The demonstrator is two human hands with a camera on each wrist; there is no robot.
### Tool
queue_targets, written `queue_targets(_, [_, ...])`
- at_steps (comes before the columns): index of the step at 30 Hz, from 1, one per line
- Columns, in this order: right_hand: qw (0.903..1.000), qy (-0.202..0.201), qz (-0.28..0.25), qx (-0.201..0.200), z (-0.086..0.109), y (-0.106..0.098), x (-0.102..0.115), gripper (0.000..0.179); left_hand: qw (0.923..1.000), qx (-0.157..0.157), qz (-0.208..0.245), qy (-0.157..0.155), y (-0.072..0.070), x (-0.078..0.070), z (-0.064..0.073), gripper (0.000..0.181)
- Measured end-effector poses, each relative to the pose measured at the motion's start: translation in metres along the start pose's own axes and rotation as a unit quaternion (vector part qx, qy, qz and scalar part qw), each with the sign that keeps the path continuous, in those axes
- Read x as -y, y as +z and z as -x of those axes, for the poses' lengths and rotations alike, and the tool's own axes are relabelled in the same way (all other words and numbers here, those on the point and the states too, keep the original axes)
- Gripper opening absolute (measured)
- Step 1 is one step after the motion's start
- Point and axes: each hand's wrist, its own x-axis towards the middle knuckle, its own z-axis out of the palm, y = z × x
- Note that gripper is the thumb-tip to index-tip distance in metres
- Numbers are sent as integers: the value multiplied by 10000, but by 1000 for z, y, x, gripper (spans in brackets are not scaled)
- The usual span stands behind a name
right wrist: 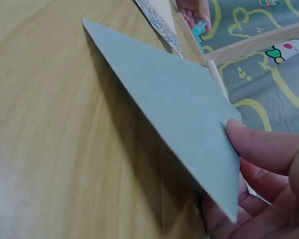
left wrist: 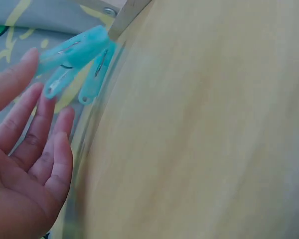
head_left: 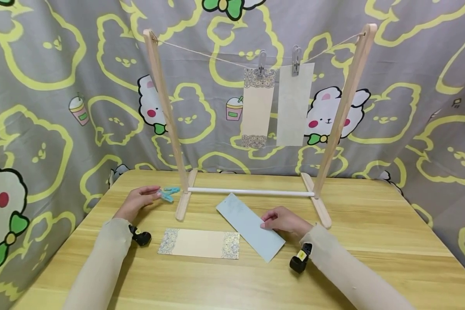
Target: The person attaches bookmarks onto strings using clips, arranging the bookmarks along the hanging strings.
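Observation:
At the left of the table my left hand (head_left: pixel 137 200) pinches a turquoise clothespin (left wrist: pixel 72 50) between thumb and fingertips. A second turquoise clothespin (left wrist: pixel 96 74) is right behind it; whether the two touch I cannot tell. My right hand (head_left: pixel 286 220) grips the edge of a pale blue card (head_left: pixel 248 224), thumb on top and fingers underneath. In the right wrist view the card's near side is tilted up off the table. Left of that card lies a cream card (head_left: pixel 199 243) with patterned ends.
Behind the cards stands a wooden frame (head_left: pixel 342 112) with a white crossbar (head_left: pixel 252 192) low down. From its sagging string (head_left: pixel 205 54), metal clips hold a patterned cream card (head_left: pixel 257 112) and a plain pale card (head_left: pixel 294 105). A printed grey curtain (head_left: pixel 224 159) hangs behind the table (head_left: pixel 376 224).

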Motion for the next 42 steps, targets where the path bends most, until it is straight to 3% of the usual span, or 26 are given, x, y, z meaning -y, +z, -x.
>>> queue_targets(5, [9998,-109,-190,40,0,-1,-3,15,9923,161,1222,-135,-1,-11,9,71])
queue_targets(9, [9988,-251,-399,96,0,-1,-6,15,9821,5,1875,-182,1,-24,14,73])
queue_targets(22, [9986,-327,-408,-111,4,-6,-3,19,9660,-656,2498,107,16,-75,32,72])
queue_targets(25, [9985,-426,-324,-149,5,-9,0,21,9664,-727,2452,263,20,-88,36,58])
queue_targets(28, [9983,-474,-310,-154,6,-11,3,23,9692,-583,2348,460,24,-101,40,47])
queue_targets(38, [9972,-454,-496,-335,7,-18,11,18,9854,-497,1293,992,37,-140,51,60])
queue_targets(42, [9961,-451,-609,-454,7,-21,14,19,9839,-480,1212,1225,39,-154,52,57])
